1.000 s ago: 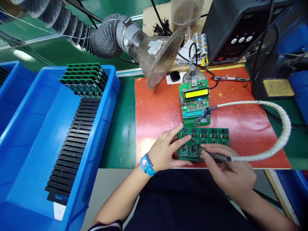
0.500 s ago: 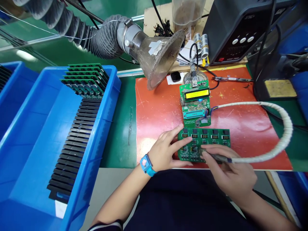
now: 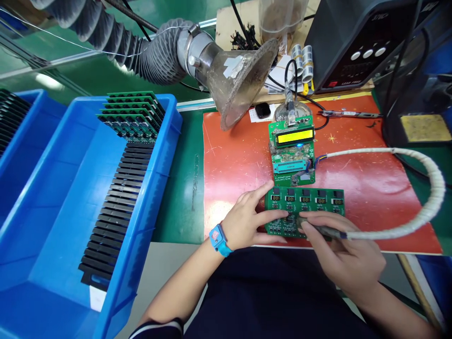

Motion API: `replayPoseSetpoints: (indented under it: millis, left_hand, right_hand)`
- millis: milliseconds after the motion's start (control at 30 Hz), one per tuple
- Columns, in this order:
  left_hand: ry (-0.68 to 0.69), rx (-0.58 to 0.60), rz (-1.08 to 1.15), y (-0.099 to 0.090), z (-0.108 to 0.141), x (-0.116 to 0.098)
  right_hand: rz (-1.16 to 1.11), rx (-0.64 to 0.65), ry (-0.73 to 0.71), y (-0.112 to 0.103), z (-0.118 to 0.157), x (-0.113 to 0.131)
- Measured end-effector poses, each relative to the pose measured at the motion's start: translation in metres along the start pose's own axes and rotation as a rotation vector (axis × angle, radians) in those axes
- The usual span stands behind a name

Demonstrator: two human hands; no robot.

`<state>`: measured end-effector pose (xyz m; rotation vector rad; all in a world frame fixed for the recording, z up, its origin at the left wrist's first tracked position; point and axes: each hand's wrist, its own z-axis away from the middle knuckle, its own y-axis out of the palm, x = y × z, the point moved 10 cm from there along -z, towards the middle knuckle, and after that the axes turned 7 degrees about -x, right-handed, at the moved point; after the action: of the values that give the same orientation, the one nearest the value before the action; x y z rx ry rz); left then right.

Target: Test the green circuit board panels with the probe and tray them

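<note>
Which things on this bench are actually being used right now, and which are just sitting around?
In use:
left hand steadying the green circuit board
right hand holding the probe on that board
white wrapped cable
small board with yellow screen

Lying about:
blue bin of boards
fume hose
solder rolls
black box

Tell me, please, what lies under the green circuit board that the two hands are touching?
The circuit board lies flat on the red mat, steadied by the left hand. The right hand and its probe cover the near edge.
</note>
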<state>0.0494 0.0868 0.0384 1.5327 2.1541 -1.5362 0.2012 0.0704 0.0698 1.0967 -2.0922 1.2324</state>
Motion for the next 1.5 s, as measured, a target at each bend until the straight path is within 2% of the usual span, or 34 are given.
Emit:
replayPoseSetpoints:
  millis: [200, 333, 700, 1500]
  left_hand:
    - [-0.053, -0.065, 0.108, -0.006, -0.001, 0.005]
    - [-0.049, -0.04, 0.069, -0.005, -0.001, 0.004]
    - [0.01, -0.08, 0.016, -0.007, -0.003, 0.002]
    - [-0.088, 0.012, 0.085, 0.004, -0.004, 0.004]
  right_hand:
    - [-0.008, -0.01, 0.022, -0.001, 0.0, -0.002]
    - [-0.016, -0.013, -0.001, 0.0, -0.001, 0.001]
    - [-0.04, -0.005, -0.008, 0.002, -0.001, 0.001]
    - [-0.057, -0.026, -0.04, 0.0, -0.004, 0.006]
